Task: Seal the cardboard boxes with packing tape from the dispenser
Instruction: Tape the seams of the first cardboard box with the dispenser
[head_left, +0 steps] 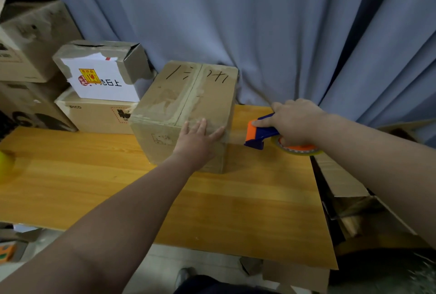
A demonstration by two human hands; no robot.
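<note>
A brown cardboard box with black handwriting and old tape along its top seam stands on the wooden table. My left hand lies flat with straight fingers on the box's near right corner, pressing on the top edge. To the right of the box, my right hand grips the blue and orange tape dispenser by its handle. The dispenser's clear tape roll sits low above the table, a short gap from the box's right side.
Stacked cardboard boxes crowd the back left, one with a white label. A yellow-green round object sits at the table's left edge. Flattened cardboard lies off the table's right side. A blue curtain hangs behind.
</note>
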